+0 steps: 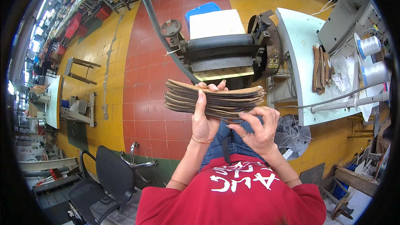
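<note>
In front of my body, my left hand (204, 121) is closed round a thick stack of long, thin brown leather strips (214, 96). Its thumb lies across the near side, and its fingertips show over the far edge. The strips lie flat on one another, with tan faces and dark edges, and fan slightly at the ends. My right hand (261, 128) is at the stack's near right edge, fingers curled. Its thumb and index finger are around the lowest strip's edge; how firmly they pinch it is hard to see.
Just beyond the stack stands a roller machine (221, 52) with a handwheel (171, 28) and a grey hose (152, 10). On the right, a pale table (298, 37) bears bundled brown strips (320, 68), thread cones (368, 46) and a sewing machine. A black chair (114, 175) stands lower left.
</note>
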Motion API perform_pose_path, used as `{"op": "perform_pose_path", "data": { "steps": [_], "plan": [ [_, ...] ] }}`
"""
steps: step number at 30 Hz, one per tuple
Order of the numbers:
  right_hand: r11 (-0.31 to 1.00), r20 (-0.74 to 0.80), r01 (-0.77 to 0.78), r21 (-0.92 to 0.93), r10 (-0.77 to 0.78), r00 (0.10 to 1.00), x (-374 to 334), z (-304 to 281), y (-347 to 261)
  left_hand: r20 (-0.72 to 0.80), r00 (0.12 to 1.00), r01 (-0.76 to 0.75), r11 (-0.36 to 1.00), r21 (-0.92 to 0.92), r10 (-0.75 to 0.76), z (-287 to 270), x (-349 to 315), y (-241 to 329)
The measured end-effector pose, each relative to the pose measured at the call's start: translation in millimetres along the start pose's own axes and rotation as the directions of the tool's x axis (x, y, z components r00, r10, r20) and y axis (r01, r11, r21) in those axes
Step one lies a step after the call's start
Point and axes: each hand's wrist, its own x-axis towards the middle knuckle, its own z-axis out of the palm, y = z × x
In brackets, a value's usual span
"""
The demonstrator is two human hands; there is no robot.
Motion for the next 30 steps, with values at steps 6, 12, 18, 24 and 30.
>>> {"op": "perform_pose_path", "data": {
  "steps": [6, 12, 18, 24, 30],
  "plan": [
    [0.988, -0.119, -0.014, -0.154, -0.004, 0.993, -2, 6, 8, -0.11, 0.991, 0.07, 0.996, -0.048, -0.075, -9, -5, -6],
    [0.98, 0.271, 0.015, 0.197, -0.069, 0.96, -3, 17, 29, -0.269, 0.941, 0.238, 0.967, 0.093, -0.206, -42, -6, -8],
    [0.984, 0.444, 0.117, 0.136, -0.166, 0.88, -19, 30, 27, -0.332, 0.883, 0.39, 0.912, 0.128, -0.331, -79, -22, -8],
    [0.964, 0.438, -0.052, 0.262, -0.071, 0.896, -32, 58, 18, -0.312, 0.92, 0.291, 0.946, 0.143, -0.236, -81, -20, -8],
    [0.931, 0.339, -0.117, 0.345, -0.008, 0.941, -26, 63, 23, -0.248, 0.947, 0.242, 0.96, 0.138, -0.203, -67, -12, -18]
  ]
}}
